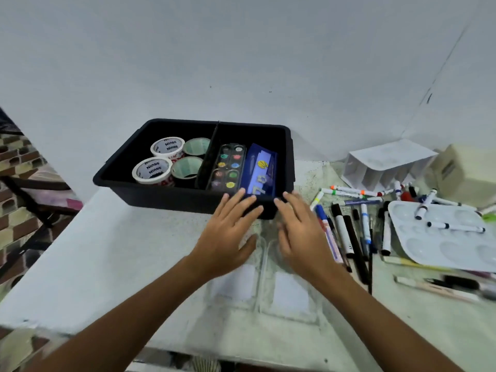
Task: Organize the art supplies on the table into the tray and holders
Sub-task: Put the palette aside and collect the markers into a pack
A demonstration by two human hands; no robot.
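A black divided tray (166,200) stands at the back of the table. Its left part holds several tape rolls (153,170); its right part holds a watercolour palette (228,167) and a blue box (260,170). My left hand (228,234) and my right hand (300,232) hover side by side with straight fingers just in front of the tray's near wall, fingertips at its rim, holding nothing. A clear plastic holder (263,280) lies on the table beneath my hands. Several markers (346,232) lie loose to the right.
A white mixing palette (440,242) with markers on it lies at the right, over other supplies. A white compartment holder (386,165) lies tipped at the back right beside a beige box (464,170). The wall is close behind; the table edge runs near me.
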